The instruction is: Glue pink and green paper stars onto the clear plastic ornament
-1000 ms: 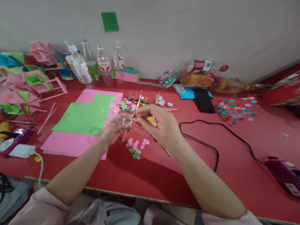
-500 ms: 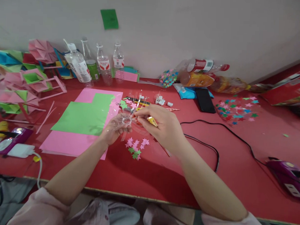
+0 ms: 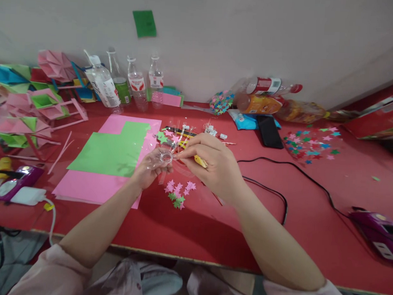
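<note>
Front edge: pale wooden edge strip [image 3: 180, 256] of the red worktop [image 3: 196, 238], near the person's body; both forearms cross it. Widest reach is right of the right forearm, bounded by a thin black cable [image 3: 259, 158] and a purple plastic device [image 3: 376, 227]. Left side is tighter: flat green paper sheet [image 3: 106, 153] over pink paper sheets [image 3: 92, 187], just beside the left wrist.

Hands: left hand [image 3: 150, 167] grips a clear plastic bottle-neck piece with fanned strips [image 3: 166, 154], raised over the worktop centre, ring toward the person. Right hand [image 3: 215, 167] has fingertips together at the base of a strip; can't tell if they're clamped on it. Yellow object [image 3: 200, 161] shows at the right palm; can't tell if it's held. Pink and green paper stars [image 3: 178, 191] lie in a pile just below.

Back: grey wall [image 3: 251, 42] with a green square note [image 3: 144, 24]. Upright clear plastic bottles [image 3: 136, 84] back left, folded coloured paper shapes [image 3: 56, 66] far left, black phone [image 3: 269, 132] and lying labelled bottles [image 3: 260, 104] back right.

Vs half a second ago: right-hand knuckles slightly higher; left hand, neck piece and star pile hold position.
</note>
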The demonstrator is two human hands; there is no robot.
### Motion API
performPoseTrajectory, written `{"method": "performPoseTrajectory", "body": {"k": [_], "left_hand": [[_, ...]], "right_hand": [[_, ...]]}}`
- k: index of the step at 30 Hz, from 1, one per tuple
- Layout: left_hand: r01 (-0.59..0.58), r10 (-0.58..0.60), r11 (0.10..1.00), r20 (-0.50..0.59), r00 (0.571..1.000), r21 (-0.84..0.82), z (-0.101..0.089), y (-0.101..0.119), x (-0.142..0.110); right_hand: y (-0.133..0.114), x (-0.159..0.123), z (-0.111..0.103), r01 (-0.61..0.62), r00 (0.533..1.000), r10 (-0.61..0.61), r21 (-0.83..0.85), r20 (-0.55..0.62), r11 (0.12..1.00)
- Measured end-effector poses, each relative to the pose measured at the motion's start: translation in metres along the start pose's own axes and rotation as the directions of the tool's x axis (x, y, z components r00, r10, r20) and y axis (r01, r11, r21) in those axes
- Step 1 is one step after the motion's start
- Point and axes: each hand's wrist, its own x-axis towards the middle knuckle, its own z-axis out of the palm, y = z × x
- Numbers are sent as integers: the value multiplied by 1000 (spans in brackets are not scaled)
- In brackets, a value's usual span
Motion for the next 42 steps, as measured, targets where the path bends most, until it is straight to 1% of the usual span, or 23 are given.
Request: {"method": "performPoseTrajectory", "body": {"k": [5,7,10,12,15,21,24,27,31,36,42], "left_hand": [[-27,27,1000,6,1000,12,-2,-2,1],[-31,31,999,11,999,16,-2,-2,1],[-27,27,1000,5,1000,5,-1,0,1],[-28,28,1000,-1,1000,3,-1,1,0],[-40,40,999,6,999,14,0,2,-1],[-66,66,998,1,998,11,-1,-1,-1],[-65,66,998,-30,997,22,-1,-2,-1],[-76,78,997,-70,994,33,2,-1,-2],[-64,67,996,-58,996,59,4,2,-2],[-97,100,994,-54,994,46,3,1,-2],[-92,98,993,-80,992,80,1,-2,-2]], "right_hand": [[2,-1,2,65,998,-66,-52,-20,997],[2,-1,3,69,997,-71,-69,-19,995],[1,-1,3,54,998,-54,-49,-12,997],[0,-1,3,40,999,-39,-27,16,999],[-3,-1,3,-5,999,6,-6,37,1000],[-7,-2,3,-58,998,58,9,11,998],[-7,-2,2,-67,998,67,-24,0,997],[-8,-1,1,-51,999,49,-101,-22,994],[-10,-2,-1,-53,998,49,-191,-27,980],[-10,-3,-1,-102,995,99,-222,-25,970],[-9,-3,1,-134,991,130,-210,-31,969]]}}
